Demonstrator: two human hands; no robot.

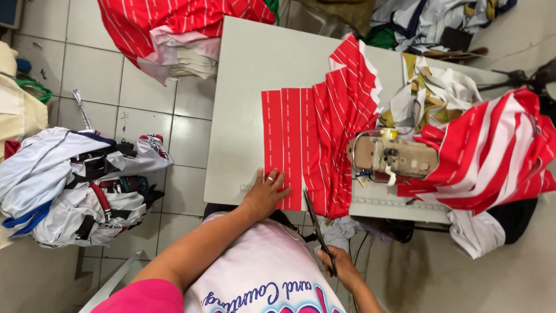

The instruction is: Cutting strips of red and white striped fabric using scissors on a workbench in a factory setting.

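Red fabric strips printed with thin white lines lie flat, side by side, on the near part of a pale grey worktop. To their right the same red cloth fans into a looser pleated heap that runs up to a beige sewing machine.

The person's left hand lies palm down, fingers spread, pressing the near end of the leftmost strips just beside the worktop's front edge; a ring shows on one finger. The right hand is closed around the handles of long dark scissors, held below the front edge with the blades pointing up toward the bottom of the strips.

This looks like a cutting or trimming step: the cloth is pinned flat and the blades are lined up but not yet in the fabric. Judging from that, the next move calls for the left hand keeping the strips from sliding while the blades meet the near hem squarely.

Open room is on the left and far half of the worktop, which is bare. The right side is crowded by the machine, a patterned cloth bundle and a large red-and-white striped heap spilling over the edge. On the tiled floor to the left sits a pile of white and dark garments; more red cloth lies past the worktop's far corner.
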